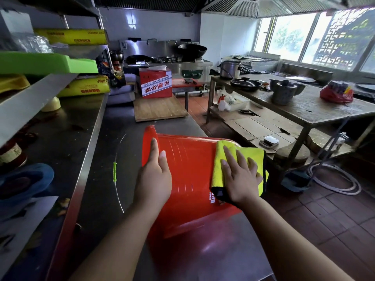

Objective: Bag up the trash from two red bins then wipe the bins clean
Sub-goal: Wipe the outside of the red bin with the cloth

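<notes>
Steel tabletop (101,159), bin (188,179) on its side: our left hand (154,175) rests open-fingered on it, our right hand (241,177) presses the cloth (256,157) flat against it.

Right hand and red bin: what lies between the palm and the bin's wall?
A yellow cloth: the right hand presses it flat against the side of the red bin, as the head view shows.

red carton (155,82) 森帝酱香, yellow box (85,87) WRAP
</notes>
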A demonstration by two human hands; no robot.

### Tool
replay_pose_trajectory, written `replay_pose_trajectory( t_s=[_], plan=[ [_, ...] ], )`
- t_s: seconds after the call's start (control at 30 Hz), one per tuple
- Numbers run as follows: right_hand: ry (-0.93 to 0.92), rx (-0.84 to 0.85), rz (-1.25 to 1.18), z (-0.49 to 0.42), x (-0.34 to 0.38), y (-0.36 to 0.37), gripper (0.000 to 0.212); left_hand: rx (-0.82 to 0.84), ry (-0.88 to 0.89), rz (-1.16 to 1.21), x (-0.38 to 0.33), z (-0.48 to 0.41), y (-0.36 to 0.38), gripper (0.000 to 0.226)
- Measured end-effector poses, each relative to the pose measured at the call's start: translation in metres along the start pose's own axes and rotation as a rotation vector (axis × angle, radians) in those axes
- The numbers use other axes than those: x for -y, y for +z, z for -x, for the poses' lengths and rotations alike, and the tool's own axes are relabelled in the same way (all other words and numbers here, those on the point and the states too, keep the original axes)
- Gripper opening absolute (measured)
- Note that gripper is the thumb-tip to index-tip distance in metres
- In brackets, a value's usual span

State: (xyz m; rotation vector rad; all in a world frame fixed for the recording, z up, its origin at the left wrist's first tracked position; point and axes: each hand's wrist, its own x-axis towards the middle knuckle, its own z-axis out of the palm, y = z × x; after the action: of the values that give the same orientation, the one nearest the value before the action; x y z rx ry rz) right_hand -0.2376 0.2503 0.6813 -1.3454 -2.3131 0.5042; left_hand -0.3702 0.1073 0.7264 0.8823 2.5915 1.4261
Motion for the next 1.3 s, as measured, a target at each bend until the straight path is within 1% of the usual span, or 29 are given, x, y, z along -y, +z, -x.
replay_pose_trajectory(
  t_s=[0.13,0.27,0.4,0.57,0.67,0.73,0.83,0.9,0.97,1.07,1.17,1.3],
  plan=[
    [-0.146,0.022,0.023,0.008,0.024,-0.012,0.045,-0.004,-0.105,0.101,-0.010,-0.019,-0.014,0.048],
    [-0.251,0.070,0.098,0.012,0.048,-0.017,0.044,0.026,-0.117,0.184,-0.004,-0.035,-0.020,0.046],
    [-0.204,0.069,0.083,0.011,0.057,-0.012,0.045,-0.019,-0.139,0.246,-0.002,-0.033,-0.021,0.044],
    [-0.150,0.078,0.085,0.000,0.063,-0.011,0.044,-0.053,-0.104,0.191,0.000,-0.015,-0.022,0.043],
    [-0.136,0.083,0.095,0.002,0.077,-0.009,0.044,-0.070,-0.127,0.282,0.000,-0.012,-0.021,0.041],
    [-0.196,0.095,0.091,0.009,0.094,-0.006,0.044,-0.072,-0.131,0.298,0.002,-0.017,-0.021,0.040],
    [-0.338,0.116,0.089,0.027,0.125,0.003,0.045,-0.067,-0.130,0.311,0.005,-0.024,-0.021,0.039],
    [-0.393,0.114,0.092,0.035,0.137,0.009,0.046,-0.060,-0.131,0.344,0.007,-0.026,-0.021,0.038],
    [-0.416,0.109,0.094,0.036,0.137,0.009,0.046,-0.055,-0.133,0.368,0.008,-0.027,-0.022,0.038],
    [-0.449,0.139,0.099,0.031,0.123,0.004,0.045,-0.036,-0.141,0.320,0.007,-0.027,-0.023,0.038],
    [-0.403,0.132,0.139,0.022,0.098,-0.002,0.045,-0.034,-0.151,0.300,0.005,-0.027,-0.024,0.040],
    [-0.137,0.069,0.151,0.003,0.047,-0.011,0.048,-0.032,-0.163,0.360,0.004,-0.024,-0.024,0.040]
  ],
)
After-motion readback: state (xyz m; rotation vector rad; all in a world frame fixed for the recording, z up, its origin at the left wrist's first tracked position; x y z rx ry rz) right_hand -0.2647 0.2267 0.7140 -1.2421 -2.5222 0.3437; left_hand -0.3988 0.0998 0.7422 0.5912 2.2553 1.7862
